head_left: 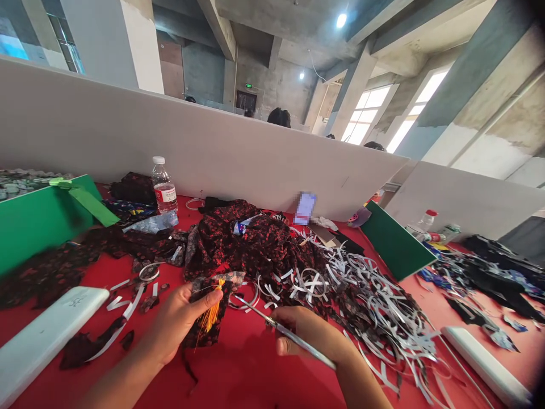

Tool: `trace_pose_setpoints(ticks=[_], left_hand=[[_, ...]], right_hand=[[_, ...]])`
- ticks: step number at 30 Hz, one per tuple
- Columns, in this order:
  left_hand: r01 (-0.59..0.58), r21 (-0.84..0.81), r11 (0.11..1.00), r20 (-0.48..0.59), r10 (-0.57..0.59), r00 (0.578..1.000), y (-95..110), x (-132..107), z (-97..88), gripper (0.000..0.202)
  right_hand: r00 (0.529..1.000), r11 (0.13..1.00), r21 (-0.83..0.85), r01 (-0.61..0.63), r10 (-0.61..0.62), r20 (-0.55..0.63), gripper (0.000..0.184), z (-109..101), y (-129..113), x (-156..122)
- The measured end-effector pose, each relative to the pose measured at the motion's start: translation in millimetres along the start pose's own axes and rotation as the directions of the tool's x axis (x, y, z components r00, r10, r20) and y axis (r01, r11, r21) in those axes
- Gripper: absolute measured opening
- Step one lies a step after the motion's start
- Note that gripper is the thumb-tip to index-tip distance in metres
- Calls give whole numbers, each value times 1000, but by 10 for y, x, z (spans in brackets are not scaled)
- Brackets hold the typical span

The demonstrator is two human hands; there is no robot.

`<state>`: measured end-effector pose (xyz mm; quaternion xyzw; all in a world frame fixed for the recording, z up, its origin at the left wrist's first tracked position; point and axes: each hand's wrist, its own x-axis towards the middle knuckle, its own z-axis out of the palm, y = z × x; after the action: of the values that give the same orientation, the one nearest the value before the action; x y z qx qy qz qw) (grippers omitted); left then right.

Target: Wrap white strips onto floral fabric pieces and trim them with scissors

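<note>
My left hand pinches a small piece of black fabric with a red floral print. A yellow-orange thread tassel lies against that piece under my thumb. My right hand is closed around a long, slim silver metal tool, tweezers-like in shape; its exact kind is not clear. The tool's thin tip points left toward the fabric, apart from the tassel. Behind both hands lies a heap of the same dark printed fabric.
White curled strips are piled at right. White oblong devices lie at left and right. Green dividers flank the red table. A water bottle and a phone stand before a white partition.
</note>
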<state>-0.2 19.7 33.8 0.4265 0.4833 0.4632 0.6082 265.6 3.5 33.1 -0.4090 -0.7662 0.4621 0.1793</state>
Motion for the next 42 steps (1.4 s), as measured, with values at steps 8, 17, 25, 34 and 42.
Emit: trace_pose_setpoints(ticks=[8,17,25,34,42], left_hand=[[-17,200,980,110,-5,994,32,-51,7,26],[-108,322,941,283,13,959,27,-84,-1,24],[-230,348,909,332,110,937,-36,-110,-35,22],[-448,424,787,382,293,877,41,-151,-41,15],[-491,422,762,425,312,850,71,-149,-11,10]], right_hand=[[999,996,75,41,-43,28,61,-26,0,-17],[999,1000,23,10,-11,47,55,-40,-69,-60],[986,961,-247,122,-146,-82,45,-58,-253,-92],[977,941,-321,110,-162,-140,46,13,-285,-129],[970,941,-316,120,-179,-165,45,39,-245,-151]])
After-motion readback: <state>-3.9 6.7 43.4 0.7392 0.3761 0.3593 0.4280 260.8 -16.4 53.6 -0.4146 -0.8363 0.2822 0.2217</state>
